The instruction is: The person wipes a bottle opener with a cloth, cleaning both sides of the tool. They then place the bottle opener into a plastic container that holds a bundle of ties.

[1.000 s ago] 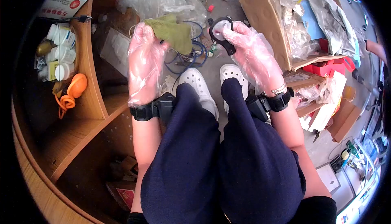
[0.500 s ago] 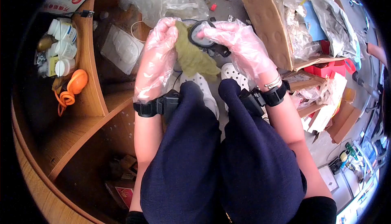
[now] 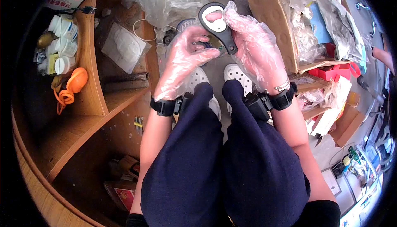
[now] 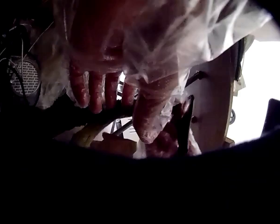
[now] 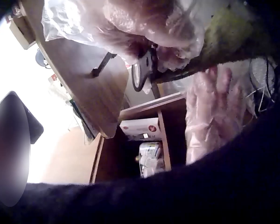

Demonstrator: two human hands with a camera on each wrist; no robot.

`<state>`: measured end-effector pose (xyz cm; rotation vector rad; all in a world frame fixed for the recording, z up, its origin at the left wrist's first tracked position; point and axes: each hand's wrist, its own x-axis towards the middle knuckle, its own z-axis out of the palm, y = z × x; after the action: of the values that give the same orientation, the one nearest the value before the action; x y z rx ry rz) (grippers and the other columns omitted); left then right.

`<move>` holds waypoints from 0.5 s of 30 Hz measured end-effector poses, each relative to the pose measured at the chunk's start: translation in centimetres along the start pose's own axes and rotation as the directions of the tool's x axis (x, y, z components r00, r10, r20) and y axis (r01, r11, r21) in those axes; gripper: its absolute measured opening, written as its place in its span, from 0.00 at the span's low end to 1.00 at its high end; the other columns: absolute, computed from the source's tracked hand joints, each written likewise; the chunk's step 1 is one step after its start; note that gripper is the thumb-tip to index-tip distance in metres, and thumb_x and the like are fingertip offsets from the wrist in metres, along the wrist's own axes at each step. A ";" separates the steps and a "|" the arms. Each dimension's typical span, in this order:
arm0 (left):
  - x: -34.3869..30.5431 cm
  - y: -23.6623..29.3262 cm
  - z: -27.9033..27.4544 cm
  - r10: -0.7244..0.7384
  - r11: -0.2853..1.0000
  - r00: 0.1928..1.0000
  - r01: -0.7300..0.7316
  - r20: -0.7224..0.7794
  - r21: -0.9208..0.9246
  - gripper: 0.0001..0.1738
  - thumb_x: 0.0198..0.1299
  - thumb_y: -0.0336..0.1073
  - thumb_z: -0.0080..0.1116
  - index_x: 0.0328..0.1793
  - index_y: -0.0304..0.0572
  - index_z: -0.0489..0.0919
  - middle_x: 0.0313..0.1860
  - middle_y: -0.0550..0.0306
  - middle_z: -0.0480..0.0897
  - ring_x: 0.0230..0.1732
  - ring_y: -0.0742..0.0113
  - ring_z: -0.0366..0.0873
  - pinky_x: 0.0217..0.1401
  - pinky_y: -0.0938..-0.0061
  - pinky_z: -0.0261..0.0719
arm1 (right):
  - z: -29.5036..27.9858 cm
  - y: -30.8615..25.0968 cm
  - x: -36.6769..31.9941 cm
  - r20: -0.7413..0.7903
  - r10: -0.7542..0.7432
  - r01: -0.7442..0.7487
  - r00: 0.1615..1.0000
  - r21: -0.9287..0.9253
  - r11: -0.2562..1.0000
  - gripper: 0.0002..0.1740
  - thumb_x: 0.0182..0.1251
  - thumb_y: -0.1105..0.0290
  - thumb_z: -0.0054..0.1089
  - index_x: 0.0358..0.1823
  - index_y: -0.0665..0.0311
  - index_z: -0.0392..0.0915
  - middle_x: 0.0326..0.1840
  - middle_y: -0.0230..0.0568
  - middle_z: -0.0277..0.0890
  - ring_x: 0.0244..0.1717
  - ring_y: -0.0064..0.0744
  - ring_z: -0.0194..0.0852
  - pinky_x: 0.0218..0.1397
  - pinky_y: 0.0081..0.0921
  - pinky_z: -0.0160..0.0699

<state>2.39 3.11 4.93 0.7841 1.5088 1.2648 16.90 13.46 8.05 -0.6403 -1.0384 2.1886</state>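
- The step in hand looks like wiping or checking the black teardrop-shaped object with a white-lined oval opening; whether it is clean cannot be told.
- That object is held up above the floor, between the two hands, its narrower end pointing towards the wearer's white perforated clogs.
- The next move probably calls for a steady right hold while the left fingers bring cloth to the object or support its free edge.
- Right hand, in a clear plastic glove: fingers curled in, gripping the object along its side; a fingertip seems to show through the opening.
- A yellow-green fabric cloth is beside this hand in the right wrist view; whether it is gripped too, I cannot tell.
- Left hand, likewise gloved: fingers relaxed and spread from the thumb, seemingly holding nothing, near the object.
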 end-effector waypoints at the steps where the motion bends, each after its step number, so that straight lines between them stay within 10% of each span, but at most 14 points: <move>1: 0.1 -0.3 0.3 -0.001 1.000 1.000 0.001 0.000 -0.001 0.29 0.45 0.32 0.76 0.54 0.39 0.76 0.48 0.59 0.79 0.51 0.69 0.75 0.52 0.74 0.75 | 0.1 -0.2 -0.2 -0.012 0.041 -0.040 0.999 0.073 0.996 0.12 0.71 0.71 0.56 0.50 0.71 0.79 0.50 0.40 0.80 0.51 0.22 0.75 0.57 0.21 0.72; 5: 0.7 -0.9 1.2 0.044 0.996 0.999 -0.042 -0.025 0.082 0.25 0.49 0.32 0.73 0.54 0.42 0.77 0.46 0.61 0.80 0.50 0.71 0.75 0.52 0.76 0.73 | 0.1 -0.3 -0.1 -0.048 -0.035 0.035 0.998 -0.005 0.999 0.12 0.72 0.71 0.54 0.48 0.72 0.79 0.50 0.42 0.79 0.52 0.23 0.76 0.58 0.21 0.72; 10: 0.9 -1.1 0.9 0.007 0.989 0.994 -0.022 -0.106 -0.144 0.15 0.59 0.31 0.66 0.50 0.42 0.76 0.47 0.61 0.80 0.50 0.73 0.74 0.55 0.76 0.71 | 1.1 -4.7 -0.7 0.276 0.006 -0.083 0.961 0.267 0.960 0.12 0.73 0.73 0.50 0.50 0.73 0.77 0.51 0.44 0.79 0.51 0.25 0.76 0.59 0.22 0.73; 11: 0.9 -0.7 1.1 0.089 0.978 0.985 -0.114 -0.145 -0.176 0.14 0.61 0.31 0.64 0.50 0.43 0.75 0.47 0.62 0.79 0.51 0.73 0.73 0.56 0.77 0.70 | 1.7 -4.2 -1.3 -0.031 -0.072 0.071 0.997 -0.034 0.997 0.13 0.73 0.72 0.52 0.52 0.73 0.76 0.52 0.45 0.79 0.51 0.25 0.77 0.58 0.21 0.74; 15: 0.5 -0.3 1.0 0.263 0.938 0.960 -0.278 -0.100 -0.206 0.20 0.58 0.30 0.67 0.55 0.43 0.72 0.50 0.62 0.77 0.53 0.74 0.72 0.58 0.77 0.68 | 0.4 -4.9 -1.7 -0.006 -0.221 0.197 0.975 -0.436 0.878 0.12 0.70 0.73 0.53 0.50 0.69 0.78 0.50 0.42 0.80 0.50 0.28 0.77 0.57 0.24 0.74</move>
<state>3.19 3.86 4.57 0.8274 1.3182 1.6498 19.41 14.51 12.47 -0.7392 -1.5103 1.7508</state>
